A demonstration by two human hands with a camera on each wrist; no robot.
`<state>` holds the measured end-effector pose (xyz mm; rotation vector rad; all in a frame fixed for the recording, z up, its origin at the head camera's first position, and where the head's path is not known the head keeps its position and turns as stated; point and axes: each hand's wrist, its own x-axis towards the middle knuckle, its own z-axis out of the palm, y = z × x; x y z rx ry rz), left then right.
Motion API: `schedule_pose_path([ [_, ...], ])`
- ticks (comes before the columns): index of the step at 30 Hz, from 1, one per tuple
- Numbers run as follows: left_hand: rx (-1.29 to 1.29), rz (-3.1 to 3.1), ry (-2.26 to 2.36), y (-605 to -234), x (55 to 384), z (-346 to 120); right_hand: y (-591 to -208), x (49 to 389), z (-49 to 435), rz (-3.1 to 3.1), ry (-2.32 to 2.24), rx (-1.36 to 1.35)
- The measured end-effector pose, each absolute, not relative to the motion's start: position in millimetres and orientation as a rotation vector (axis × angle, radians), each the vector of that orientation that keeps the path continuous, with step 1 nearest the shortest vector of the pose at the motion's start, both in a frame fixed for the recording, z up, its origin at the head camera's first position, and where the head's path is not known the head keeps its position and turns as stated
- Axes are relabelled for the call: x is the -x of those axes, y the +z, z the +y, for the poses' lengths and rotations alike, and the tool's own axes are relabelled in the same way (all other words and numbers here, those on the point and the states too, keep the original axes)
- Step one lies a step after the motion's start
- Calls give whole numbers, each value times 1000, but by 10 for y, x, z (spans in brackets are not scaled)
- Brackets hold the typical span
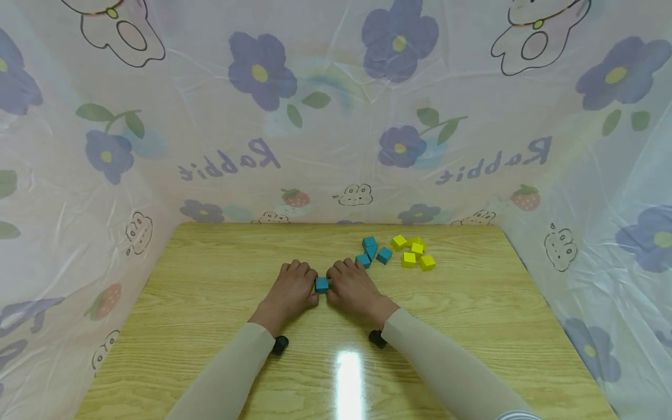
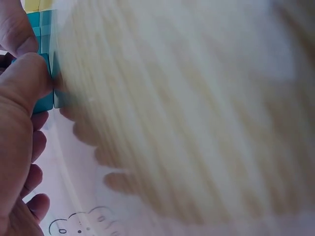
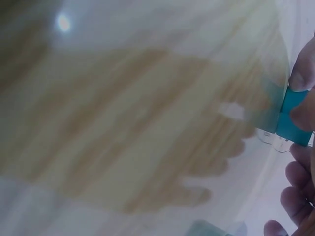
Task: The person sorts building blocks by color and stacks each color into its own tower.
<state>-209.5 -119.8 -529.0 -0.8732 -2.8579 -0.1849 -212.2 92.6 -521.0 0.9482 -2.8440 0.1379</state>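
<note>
Close together over the table's middle, my left hand and right hand face each other with fingers curled. A blue cube shows in the gap between them. In the right wrist view, the right thumb lies against a blue block, which adjoins another blue block beside the left thumb. The left wrist view shows the left thumb pressing on a blue block close to the table surface. The hands hide the rest of the held blocks.
Beyond my right hand sit loose blue blocks, one a triangle. Several yellow blocks lie to their right. A patterned curtain encloses the wooden table at its back and sides.
</note>
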Motion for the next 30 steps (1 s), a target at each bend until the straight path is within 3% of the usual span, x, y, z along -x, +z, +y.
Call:
schedule_pose_path([
  [7, 843, -2920, -155, -5256, 2082, -1193, -5157, 2143, 1021, -2845, 150, -953],
  [20, 828, -2977, -192, -5251, 2086, -1194, -4908, 2530, 1724, -2734, 36, -837],
  [30, 825, -2983, -207, -5269, 2106, -1196, -5051, 2627, 1801, -2780, -22, -894],
])
